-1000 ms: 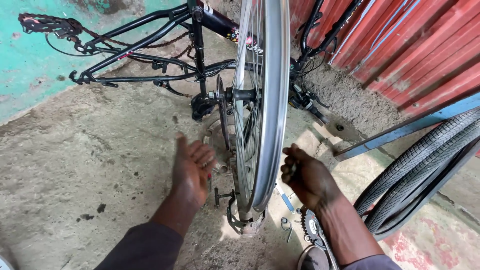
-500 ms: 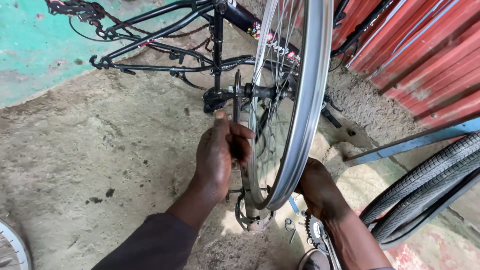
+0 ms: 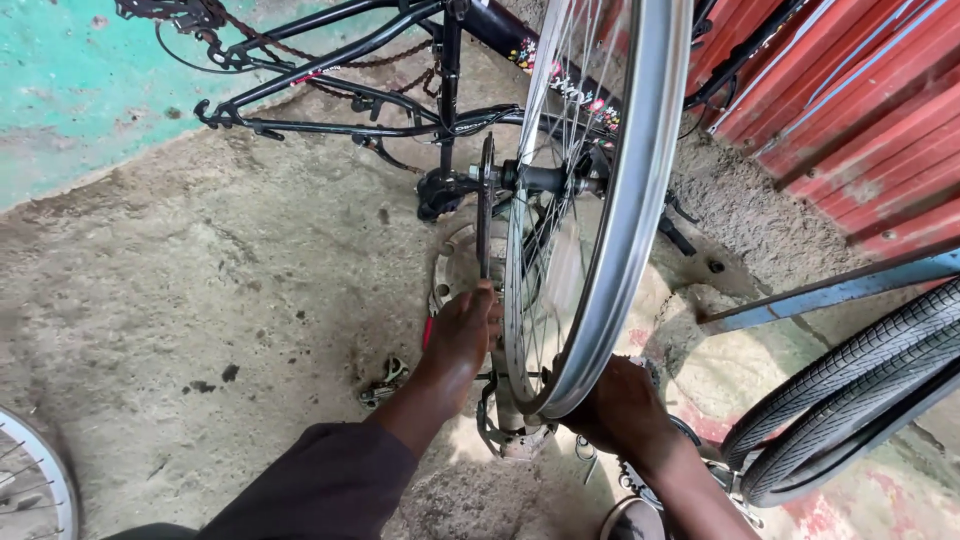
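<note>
Rough concrete floor [image 3: 200,300] is lying under a bare wheel [image 3: 600,200]; the left hand [image 3: 462,335] is pinching its sprocket [image 3: 486,210] from below, while the right hand [image 3: 620,405] is cupping the rim's bottom.

The bare wheel rim [image 3: 610,240] is cut off by the top edge; its upper arc is out of view. The right hand [image 3: 622,408] lies partly behind the rim, fingers concealed, so its grip cannot be determined. The left hand [image 3: 462,335] has its fingertips masked by spokes. The tyres [image 3: 850,400] and second rim [image 3: 35,480] run off frame.
</note>
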